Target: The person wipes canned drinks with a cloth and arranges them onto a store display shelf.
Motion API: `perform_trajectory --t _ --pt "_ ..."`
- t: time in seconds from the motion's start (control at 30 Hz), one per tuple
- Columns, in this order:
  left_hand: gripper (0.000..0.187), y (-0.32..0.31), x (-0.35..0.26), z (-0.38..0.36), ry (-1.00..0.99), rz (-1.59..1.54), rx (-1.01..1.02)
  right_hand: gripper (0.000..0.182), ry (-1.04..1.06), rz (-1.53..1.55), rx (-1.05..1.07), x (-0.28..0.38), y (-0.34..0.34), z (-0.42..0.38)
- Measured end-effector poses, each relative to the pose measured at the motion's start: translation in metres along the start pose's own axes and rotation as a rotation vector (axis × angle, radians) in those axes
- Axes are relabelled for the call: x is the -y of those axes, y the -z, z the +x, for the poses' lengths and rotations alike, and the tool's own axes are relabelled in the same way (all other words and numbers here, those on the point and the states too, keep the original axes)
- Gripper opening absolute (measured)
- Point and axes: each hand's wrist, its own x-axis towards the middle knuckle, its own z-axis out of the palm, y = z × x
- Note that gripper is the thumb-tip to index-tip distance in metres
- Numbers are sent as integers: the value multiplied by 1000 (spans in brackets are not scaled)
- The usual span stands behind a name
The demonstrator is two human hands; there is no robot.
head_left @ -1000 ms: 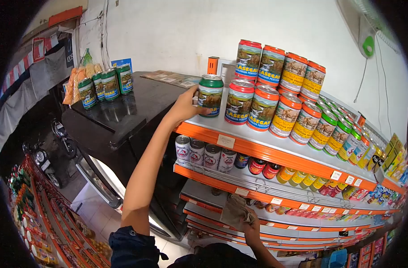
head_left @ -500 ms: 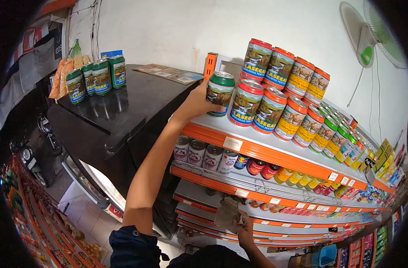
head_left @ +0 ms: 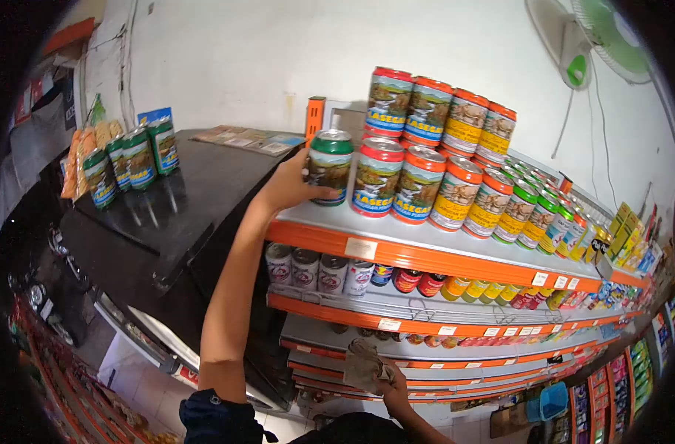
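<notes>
My left hand [head_left: 291,181] is wrapped round a green-topped drink can [head_left: 330,166] at the left end of the top shelf [head_left: 293,213]. The can stands upright beside a red-topped Lasegar can [head_left: 378,176], with a small gap between them. Lower down, my right hand [head_left: 390,385] grips a greyish-brown cloth [head_left: 364,365] in front of the lower shelves. More cans with orange tops [head_left: 420,183] continue the row to the right, some stacked two high.
Several green cans [head_left: 137,159] stand on a black cabinet top [head_left: 197,177] at left, beside snack bags [head_left: 77,159] and flat printed packets [head_left: 248,139]. White cans [head_left: 305,268] and bottles [head_left: 456,287] line the second shelf. A fan [head_left: 574,44] hangs on the wall.
The camera view has shifted, so the shelf and cans appear further left. My left hand stays on the green-topped can, and my right hand still has the cloth.
</notes>
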Motion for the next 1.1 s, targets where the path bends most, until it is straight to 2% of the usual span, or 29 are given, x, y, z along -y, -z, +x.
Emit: perform_trajectory --t 0.1,0.13,0.2,0.3,0.37,0.43,0.63,0.77,0.83,1.1 --pt "79 1 3 3 35 13 23 35 -53 -11 -39 3 3 -1" --pt "78 1 0 2 62 6 24 33 25 -15 -40 1 5 -1" --pt "75 0 -3 0 102 3 23 33 20 12 -73 -6 11 -2" --pt "73 1 -12 -5 78 -40 44 31 -30 109 -117 1 9 -6" --pt "71 1 -11 -6 108 -15 49 30 46 78 -115 -4 13 -4" --pt "71 1 -8 -8 59 -53 50 29 57 110 -97 0 13 -5" --pt "70 -1 -6 -6 131 -41 27 31 114 6 -92 4 20 -3" --pt "72 -1 -12 -5 105 146 -34 33 73 145 -129 21 18 3" --pt "72 -1 -12 -6 136 147 -36 32 87 177 -181 20 18 4" --pt "70 -3 -2 0 99 134 -11 30 113 177 -167 16 19 5"
